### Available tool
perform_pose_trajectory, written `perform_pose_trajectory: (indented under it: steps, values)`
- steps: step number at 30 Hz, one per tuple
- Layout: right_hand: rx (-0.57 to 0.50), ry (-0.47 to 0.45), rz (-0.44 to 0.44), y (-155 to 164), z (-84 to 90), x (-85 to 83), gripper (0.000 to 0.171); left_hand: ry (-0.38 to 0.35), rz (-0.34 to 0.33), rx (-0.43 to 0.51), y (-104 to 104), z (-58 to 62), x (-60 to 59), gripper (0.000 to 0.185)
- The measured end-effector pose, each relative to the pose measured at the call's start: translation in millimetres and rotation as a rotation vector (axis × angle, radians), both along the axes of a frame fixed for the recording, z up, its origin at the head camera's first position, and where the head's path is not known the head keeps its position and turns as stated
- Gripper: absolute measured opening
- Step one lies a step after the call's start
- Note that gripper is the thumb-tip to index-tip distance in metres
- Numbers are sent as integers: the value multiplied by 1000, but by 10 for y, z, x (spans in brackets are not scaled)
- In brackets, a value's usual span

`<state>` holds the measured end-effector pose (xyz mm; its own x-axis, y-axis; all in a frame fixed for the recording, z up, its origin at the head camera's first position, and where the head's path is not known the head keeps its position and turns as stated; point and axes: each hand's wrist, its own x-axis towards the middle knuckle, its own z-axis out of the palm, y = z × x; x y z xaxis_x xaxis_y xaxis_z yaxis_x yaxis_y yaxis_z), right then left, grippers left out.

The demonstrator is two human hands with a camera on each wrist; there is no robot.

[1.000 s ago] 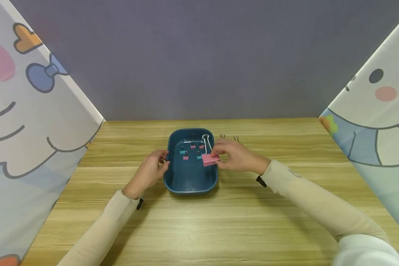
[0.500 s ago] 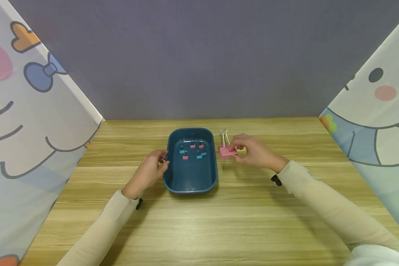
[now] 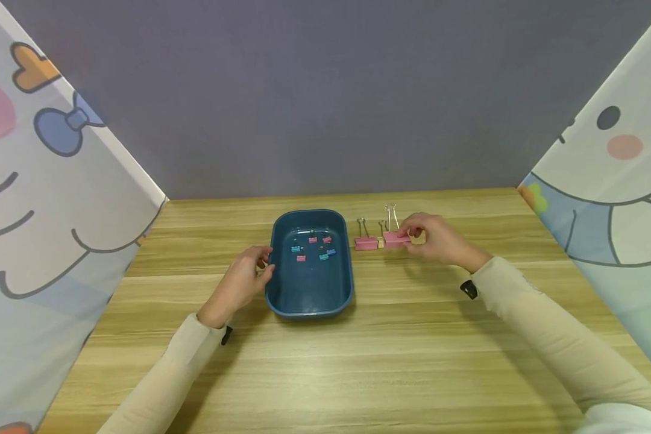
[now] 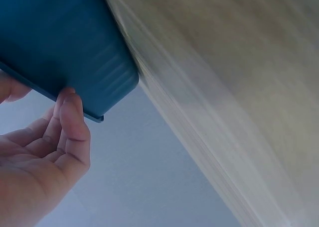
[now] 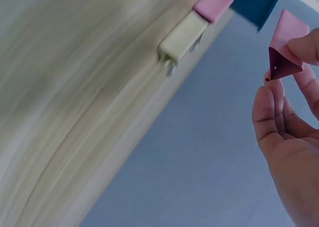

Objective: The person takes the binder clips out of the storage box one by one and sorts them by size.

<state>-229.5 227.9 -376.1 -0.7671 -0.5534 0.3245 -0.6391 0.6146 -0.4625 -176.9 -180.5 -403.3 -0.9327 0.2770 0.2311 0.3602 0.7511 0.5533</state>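
My right hand (image 3: pixel 434 238) pinches a large pink binder clip (image 3: pixel 395 240) between thumb and fingers. Its silver wire arms point away from me, and the right wrist view shows the clip (image 5: pixel 288 43) raised off the table. Left of it a second pink binder clip (image 3: pixel 366 243) sits on the table. A pale yellow binder clip (image 3: pixel 381 243) stands beside that one, partly hidden in the head view. My left hand (image 3: pixel 241 280) holds the left rim of a deep blue tray (image 3: pixel 310 312), its fingers bent against the edge.
Inside the tray lie several tiny binder clips, among them a pink clip (image 3: pixel 301 258), a teal clip (image 3: pixel 295 248) and a blue clip (image 3: pixel 331 252). A grey wall (image 3: pixel 336 102) borders the wooden table (image 3: pixel 325 374) at the back; printed cloths hang at both sides.
The right hand has carried the large pink binder clip from over the tray's right edge rightward, past the clips on the table. The left hand has stayed at the tray's rim.
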Motion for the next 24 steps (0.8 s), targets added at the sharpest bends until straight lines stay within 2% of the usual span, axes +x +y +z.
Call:
perform_pose_trajectory:
  steps: [6,15,24]
  values:
    - [14,-10,-64,217,-19,-87,24,12,-2,-4,-10,-20,0,37]
    - [37,-110,-130,469,-128,-178,22,16,-1,-20,4,-17,-4,37]
    - [68,-175,-143,544,-215,-245,22,13,-5,-19,4,-18,-4,37]
